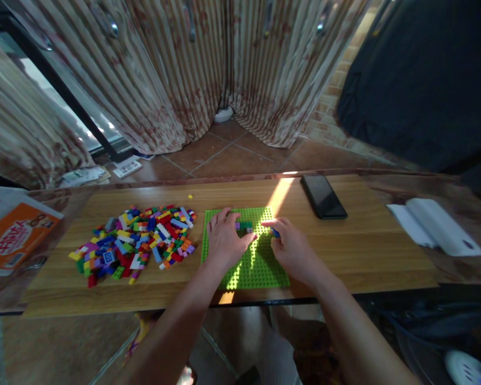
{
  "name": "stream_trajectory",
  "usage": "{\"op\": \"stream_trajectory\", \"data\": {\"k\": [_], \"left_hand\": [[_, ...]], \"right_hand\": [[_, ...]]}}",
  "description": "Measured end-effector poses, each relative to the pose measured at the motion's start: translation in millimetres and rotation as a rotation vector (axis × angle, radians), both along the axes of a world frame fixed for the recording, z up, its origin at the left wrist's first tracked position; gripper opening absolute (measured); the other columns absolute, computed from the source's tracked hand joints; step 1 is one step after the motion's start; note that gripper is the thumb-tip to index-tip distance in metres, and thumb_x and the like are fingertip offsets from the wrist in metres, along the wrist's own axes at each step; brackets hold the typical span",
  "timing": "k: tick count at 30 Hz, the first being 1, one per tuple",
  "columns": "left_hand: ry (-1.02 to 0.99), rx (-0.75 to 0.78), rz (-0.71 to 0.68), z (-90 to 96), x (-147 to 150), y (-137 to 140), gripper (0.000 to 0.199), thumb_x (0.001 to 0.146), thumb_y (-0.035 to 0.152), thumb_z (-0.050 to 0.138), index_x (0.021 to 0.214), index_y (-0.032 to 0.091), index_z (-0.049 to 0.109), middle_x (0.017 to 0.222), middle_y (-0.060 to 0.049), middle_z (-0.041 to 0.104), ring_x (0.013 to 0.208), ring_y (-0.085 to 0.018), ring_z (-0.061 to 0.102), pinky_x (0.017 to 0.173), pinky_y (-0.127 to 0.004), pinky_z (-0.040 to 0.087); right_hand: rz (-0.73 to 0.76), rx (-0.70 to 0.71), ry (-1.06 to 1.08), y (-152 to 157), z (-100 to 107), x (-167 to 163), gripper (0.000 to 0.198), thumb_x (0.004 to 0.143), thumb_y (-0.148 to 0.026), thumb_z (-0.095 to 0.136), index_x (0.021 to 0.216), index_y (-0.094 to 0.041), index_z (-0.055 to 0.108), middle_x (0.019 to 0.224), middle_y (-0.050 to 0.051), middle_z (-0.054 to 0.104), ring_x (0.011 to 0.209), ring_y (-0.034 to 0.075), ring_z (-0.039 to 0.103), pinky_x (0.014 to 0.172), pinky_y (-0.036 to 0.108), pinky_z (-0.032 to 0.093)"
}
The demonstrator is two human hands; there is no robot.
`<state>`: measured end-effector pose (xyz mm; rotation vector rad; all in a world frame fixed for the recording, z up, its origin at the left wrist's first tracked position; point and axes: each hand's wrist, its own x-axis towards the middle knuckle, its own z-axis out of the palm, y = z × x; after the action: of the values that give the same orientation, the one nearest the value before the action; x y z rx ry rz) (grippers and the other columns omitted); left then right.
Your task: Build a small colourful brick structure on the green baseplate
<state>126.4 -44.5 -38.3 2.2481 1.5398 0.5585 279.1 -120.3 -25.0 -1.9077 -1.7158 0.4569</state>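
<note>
A lime-green studded baseplate [258, 275] lies on the wooden table, crossed by a bright strip of sunlight. My left hand [225, 238] rests over its left half, fingers spread and thumb apart. Just beside those fingers, a short row of building bricks [246, 225], green and purple among them, sits on the plate, partly covered by the hand. A small dark-red spot shows at the left thumb's tip; I cannot tell what it is. Over the plate's right edge, my right hand [291, 243] pinches a small blue brick [275, 233], mostly hidden by the fingers.
To the left spreads a heap of loose coloured bricks [140, 240], with one yellow brick [190, 196] lying apart. A black phone [324, 197] lies at the back right of the table [377, 251]. An orange-labelled box [16, 235] stands far left, a white object [443, 227] far right.
</note>
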Motion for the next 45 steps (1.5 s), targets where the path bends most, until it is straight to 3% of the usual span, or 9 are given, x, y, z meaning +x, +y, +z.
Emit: {"op": "stream_trajectory", "data": {"k": [6,11,16,19,26,37,45], "left_hand": [[-0.001,0.032,-0.019,-2.3,-2,3,0.051,0.069,0.043,0.076,0.112,0.021,0.060,0.136,-0.009,0.052,0.124,-0.031,0.047,0.106,-0.046,0.037],[-0.031,0.033,-0.035,-3.7,-3,5,0.047,0.070,0.044,0.076,0.109,0.021,0.061,0.135,-0.011,0.053,0.124,-0.033,0.046,0.105,-0.049,0.036],[-0.055,0.064,-0.065,-7.6,-7,5,0.052,0.071,0.048,0.075,0.112,0.021,0.060,0.134,-0.011,0.054,0.125,-0.031,0.046,0.105,-0.048,0.036],[-0.079,0.077,-0.080,-8.5,-10,5,0.058,0.072,0.050,0.073,0.118,0.018,0.058,0.132,-0.012,0.056,0.124,-0.031,0.047,0.106,-0.048,0.036],[-0.227,0.090,-0.066,-2.0,-23,12,0.028,0.091,0.031,0.053,0.112,0.015,0.061,0.122,-0.011,0.063,0.117,-0.025,0.055,0.104,-0.041,0.042],[-0.317,0.019,0.016,4.2,-41,20,0.025,0.089,0.021,0.051,0.109,0.015,0.063,0.107,-0.009,0.070,0.100,-0.022,0.065,0.093,-0.038,0.051],[-0.288,0.015,-0.062,6.8,-43,15,0.021,0.084,0.021,0.058,0.103,0.016,0.066,0.103,-0.008,0.072,0.098,-0.022,0.065,0.092,-0.039,0.051]], "right_hand": [[-0.013,-0.045,-0.056,1,3,-5,0.046,0.076,0.000,0.046,0.117,-0.016,0.060,0.115,0.010,0.063,0.096,0.020,0.062,0.085,0.031,0.047],[-0.004,-0.003,-0.042,0,-1,-7,0.038,0.081,-0.010,0.052,0.117,-0.021,0.061,0.110,0.009,0.065,0.097,0.022,0.063,0.085,0.034,0.048],[0.043,-0.001,-0.009,-1,-3,-4,0.042,0.076,-0.012,0.062,0.118,-0.021,0.061,0.112,0.008,0.064,0.108,0.024,0.059,0.096,0.040,0.045],[0.044,-0.017,0.005,-1,-1,1,0.044,0.075,-0.014,0.065,0.119,-0.018,0.060,0.113,0.009,0.063,0.106,0.024,0.059,0.094,0.040,0.046],[0.063,-0.025,-0.044,1,-7,13,0.027,0.081,-0.019,0.062,0.108,-0.017,0.064,0.102,0.009,0.062,0.093,0.022,0.059,0.084,0.037,0.047],[0.183,-0.031,0.021,-3,-3,5,0.019,0.082,-0.026,0.065,0.100,-0.023,0.069,0.101,0.006,0.067,0.095,0.022,0.061,0.084,0.037,0.048],[0.178,-0.068,0.022,4,1,-12,0.022,0.079,-0.025,0.065,0.100,-0.026,0.070,0.099,0.004,0.070,0.091,0.022,0.061,0.080,0.036,0.049]]}}
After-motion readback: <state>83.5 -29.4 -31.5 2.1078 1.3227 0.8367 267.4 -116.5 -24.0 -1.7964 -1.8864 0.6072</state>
